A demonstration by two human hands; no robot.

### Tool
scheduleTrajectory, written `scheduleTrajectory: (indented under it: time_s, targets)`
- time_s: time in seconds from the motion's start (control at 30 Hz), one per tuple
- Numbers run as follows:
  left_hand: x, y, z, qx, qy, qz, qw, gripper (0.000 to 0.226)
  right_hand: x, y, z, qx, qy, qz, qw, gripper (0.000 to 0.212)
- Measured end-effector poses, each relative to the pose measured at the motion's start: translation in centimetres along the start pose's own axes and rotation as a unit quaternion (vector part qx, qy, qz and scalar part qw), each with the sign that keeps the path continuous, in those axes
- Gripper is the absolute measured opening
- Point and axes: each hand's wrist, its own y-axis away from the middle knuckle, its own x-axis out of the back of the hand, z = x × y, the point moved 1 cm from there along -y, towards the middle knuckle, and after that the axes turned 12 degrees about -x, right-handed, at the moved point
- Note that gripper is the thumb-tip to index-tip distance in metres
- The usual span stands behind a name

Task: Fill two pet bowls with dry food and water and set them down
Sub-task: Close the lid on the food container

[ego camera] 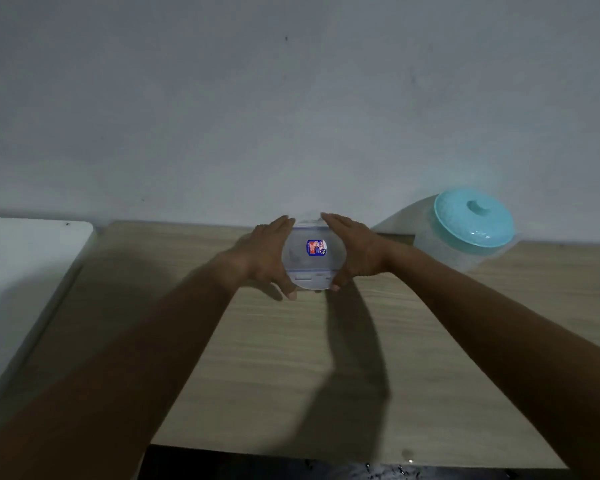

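Container (314,252), round and of clear plastic, is grasped at both sides by left hand (264,258) and right hand (359,251); table (291,375) shows pale wood grain.

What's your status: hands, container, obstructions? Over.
Left hand and right hand cup clear container, lid on, near wall. Teal-lidded jar apart on the right, not in the way.

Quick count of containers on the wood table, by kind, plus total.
clear container, gripped by left hand and right hand: 1
jar with teal lid: 1
Total: 2
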Motion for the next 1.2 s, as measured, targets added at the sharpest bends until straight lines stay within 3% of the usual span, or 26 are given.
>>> scheduleTrajectory:
  time_s: [0.17, 0.27, 0.37, 0.47, 0.53, 0.6, 0.67, 0.87, 1.07, 1.2]
  targets:
    - [0.0, -1.0, 0.2, 0.024, 0.005, 0.022, 0.999, 0.114, -0.7, -1.4, -0.8, -0.017, 0.022, 0.007, 1.0, 0.136]
    - [-0.6, -1.1, -0.1, 0.03, -0.055, 0.037, 0.997, 0.094, -1.3, -1.5, -0.9, -0.009, 0.035, 0.034, 0.999, 0.124]
    - [-0.8, -1.0, 0.3, 0.039, -0.054, 0.053, 0.996, 0.096, -1.6, -1.6, -0.6, -0.006, 0.022, 0.035, 0.999, 0.125]
    - [-1.8, 0.3, 0.3, 0.042, 0.015, 0.092, 0.995, 0.126, -2.4, -0.5, 0.4, -0.017, -0.071, 0.031, 0.997, 0.146]
    - [-2.9, 1.7, 0.3, 0.045, 0.084, 0.152, 0.984, 0.123, -3.9, 0.8, 0.9, -0.039, -0.201, 0.064, 0.977, 0.145]
    - [-3.9, 3.0, 0.8, 0.064, 0.131, 0.2, 0.969, 0.091, -5.9, 2.2, 1.2, -0.049, -0.343, 0.125, 0.93, 0.118]
    - [-4.3, 3.8, 1.8, 0.087, 0.167, 0.23, 0.955, 0.075, -7.2, 3.3, 1.3, -0.061, -0.427, 0.154, 0.889, 0.097]
    - [-5.4, 7.5, 5.3, 0.116, 0.239, 0.281, 0.922, 0.068, -8.7, 7.9, 1.1, -0.09, -0.493, 0.146, 0.853, 0.087]
    - [-4.7, 12.8, 10.4, 0.08, 0.207, 0.297, 0.929, 0.068, -9.2, 14.5, 0.8, -0.102, -0.511, 0.157, 0.839, 0.102]
    - [-4.4, 15.7, 12.9, 0.064, 0.187, 0.302, 0.932, 0.069, -8.9, 19.1, 0.1, -0.085, -0.518, 0.193, 0.829, 0.101]
